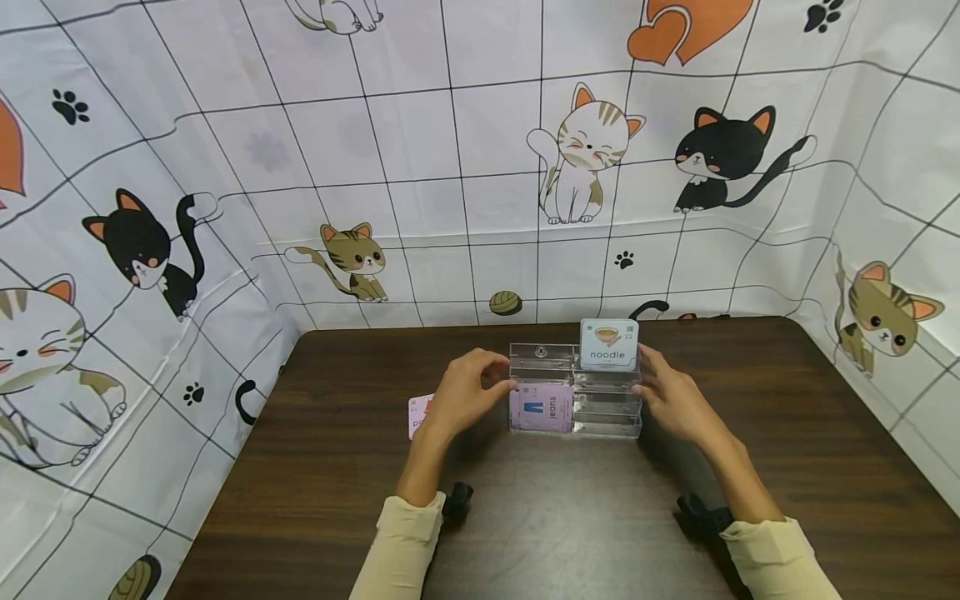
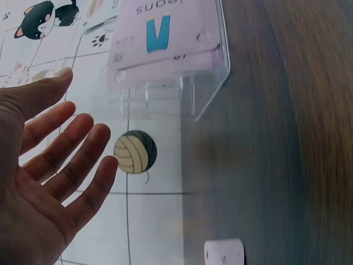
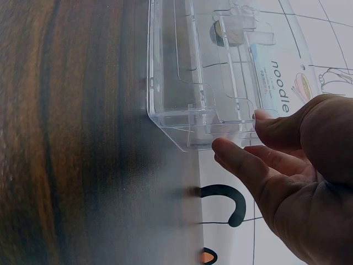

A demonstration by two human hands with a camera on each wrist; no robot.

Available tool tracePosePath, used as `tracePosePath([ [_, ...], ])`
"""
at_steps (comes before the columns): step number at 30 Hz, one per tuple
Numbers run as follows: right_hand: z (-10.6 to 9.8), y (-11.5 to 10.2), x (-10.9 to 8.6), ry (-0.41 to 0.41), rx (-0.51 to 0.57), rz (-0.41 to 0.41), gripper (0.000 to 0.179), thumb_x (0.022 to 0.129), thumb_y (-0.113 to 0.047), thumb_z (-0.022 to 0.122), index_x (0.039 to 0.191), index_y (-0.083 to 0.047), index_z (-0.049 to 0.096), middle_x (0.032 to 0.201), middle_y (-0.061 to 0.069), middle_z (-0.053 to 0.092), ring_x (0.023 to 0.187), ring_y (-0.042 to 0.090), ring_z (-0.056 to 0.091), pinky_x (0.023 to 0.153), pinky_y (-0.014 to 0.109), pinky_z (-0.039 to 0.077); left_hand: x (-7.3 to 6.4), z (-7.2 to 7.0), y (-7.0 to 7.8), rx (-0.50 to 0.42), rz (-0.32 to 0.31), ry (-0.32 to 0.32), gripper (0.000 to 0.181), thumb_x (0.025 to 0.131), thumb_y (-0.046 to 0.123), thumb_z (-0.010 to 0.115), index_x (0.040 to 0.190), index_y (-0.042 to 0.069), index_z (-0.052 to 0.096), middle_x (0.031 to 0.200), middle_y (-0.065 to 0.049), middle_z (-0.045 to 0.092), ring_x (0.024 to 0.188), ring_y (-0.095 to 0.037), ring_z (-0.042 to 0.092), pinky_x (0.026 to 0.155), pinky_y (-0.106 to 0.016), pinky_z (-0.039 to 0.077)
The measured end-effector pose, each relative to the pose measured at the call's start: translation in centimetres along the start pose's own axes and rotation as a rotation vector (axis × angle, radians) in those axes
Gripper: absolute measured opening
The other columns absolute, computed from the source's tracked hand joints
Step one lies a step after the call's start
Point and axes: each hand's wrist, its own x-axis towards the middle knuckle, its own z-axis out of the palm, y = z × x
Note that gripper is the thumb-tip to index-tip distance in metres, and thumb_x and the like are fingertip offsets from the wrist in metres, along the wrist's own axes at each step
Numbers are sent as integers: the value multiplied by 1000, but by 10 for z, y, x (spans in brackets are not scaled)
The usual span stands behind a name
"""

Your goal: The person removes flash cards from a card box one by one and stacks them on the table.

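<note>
A clear plastic tiered card holder [image 1: 607, 425] stands on the table between both hands. Its upper right slot has a blue "noodle" card [image 1: 609, 354] upright in it, and a purple "jeans" card [image 1: 542, 407] sits at the lower left. Beside the holder's left end is my left hand [image 1: 465, 392]; the left wrist view shows its fingers [image 2: 83, 165] spread and holding nothing. At the other end my right hand [image 1: 678, 404] has its thumb and fingertips right at the side edge, the fingers [image 3: 242, 160] loosely bent rather than wrapped round it.
A pink card [image 1: 418, 414] lies on the dark wooden table [image 1: 322, 500], partly hidden behind the left hand. White cloth [image 1: 420, 142] printed with cats and grid lines hangs behind the table and along its sides. Black straps [image 1: 457, 502] circle the wrists.
</note>
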Motion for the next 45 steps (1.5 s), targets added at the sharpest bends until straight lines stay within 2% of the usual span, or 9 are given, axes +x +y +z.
tracePosePath([
  [3, 1, 2, 0, -2, -2, -6, 70, 105, 3, 62, 164, 10, 24, 155, 46, 43, 131, 58, 61, 97, 62, 58, 2, 5, 2, -1, 3, 4, 33, 93, 15, 85, 121, 1, 76, 117, -12, 73, 98, -24, 77, 88, -39, 64],
  [10, 1, 1, 0, 5, 0, -9, 69, 105, 4, 61, 163, 10, 25, 154, 45, 44, 131, 58, 61, 98, 61, 58, 6, 11, 7, 4, -35, -12, 32, 94, 20, 85, 122, 7, 77, 119, -11, 69, 100, -22, 72, 90, -36, 61],
  [14, 0, 0, 1, 2, 8, 1, 68, 106, 3, 60, 164, 10, 24, 154, 45, 44, 131, 58, 60, 99, 61, 57, 8, 15, 8, 10, -31, -24, 31, 95, 20, 85, 122, 7, 77, 118, -14, 69, 97, -21, 69, 87, -34, 59],
  [20, 0, 1, 1, -12, 1, 13, 69, 106, 2, 61, 164, 10, 23, 155, 46, 43, 133, 58, 59, 100, 62, 57, 11, 21, 10, 6, -8, -7, 29, 93, 19, 86, 119, 8, 78, 111, -16, 69, 91, -20, 63, 80, -28, 52],
  [25, 0, 0, 1, -11, 2, 14, 69, 106, 2, 60, 164, 10, 23, 156, 45, 42, 133, 58, 59, 100, 62, 56, 14, 25, 12, -14, 0, -6, 28, 93, 18, 86, 118, 7, 79, 109, -16, 70, 92, -20, 64, 80, -26, 53],
  [38, 0, 3, 2, -17, 3, 20, 68, 107, 1, 58, 164, 9, 22, 157, 44, 41, 134, 58, 58, 101, 63, 56, 14, 28, 6, -13, -36, 4, 27, 92, 15, 86, 117, 6, 79, 105, -18, 69, 89, -19, 60, 77, -24, 48],
  [45, 0, 2, 2, -18, -2, 18, 68, 107, 2, 58, 165, 9, 21, 157, 44, 41, 134, 58, 58, 101, 63, 55, 14, 28, 5, -7, -35, 11, 26, 92, 15, 86, 115, 6, 80, 104, -17, 70, 88, -18, 60, 76, -24, 48],
])
